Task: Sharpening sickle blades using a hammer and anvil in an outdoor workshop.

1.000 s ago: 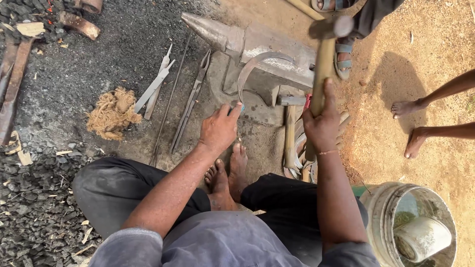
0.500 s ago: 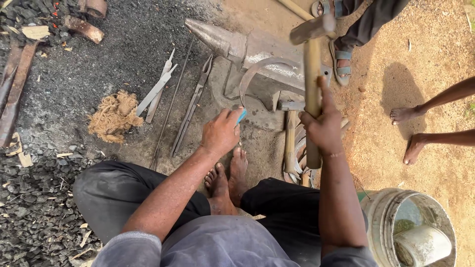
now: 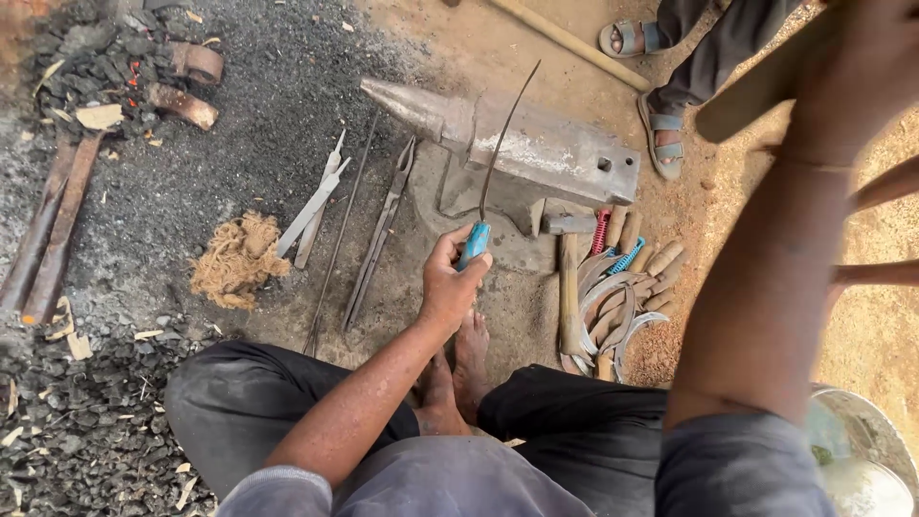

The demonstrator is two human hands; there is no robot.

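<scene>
Head view: person sits on the ground, knees apart, bare feet (image 3: pixel 458 369) together in front. Left hand (image 3: pixel 450 282) is closed round the blue handle of a sickle (image 3: pixel 493 168); thin curved blade runs up from the fist & lies across the anvil (image 3: pixel 536 144), tip near anvil's far edge. Right hand (image 3: pixel 857 57) is raised at top right, close to the camera & blurred; seems wrapped round a wooden shaft (image 3: pixel 756 91), but grip can't be told for sure.

Just right of anvil base: hammer (image 3: pixel 569 278) lying w/ head toward the anvil, next to a heap of sickles (image 3: pixel 622 297) w/ wooden & coloured handles. Left of anvil: tongs (image 3: pixel 381 235), a thin rod & flat metal strips (image 3: pixel 316 206) on dark ash. Further left a fibre tuft (image 3: pixel 239 258), then coal (image 3: pixel 86 67) w/ metal pieces at top left. Bucket (image 3: pixel 866 450) at bottom right. Another person's sandalled feet (image 3: pixel 661 139) stand behind the anvil.
</scene>
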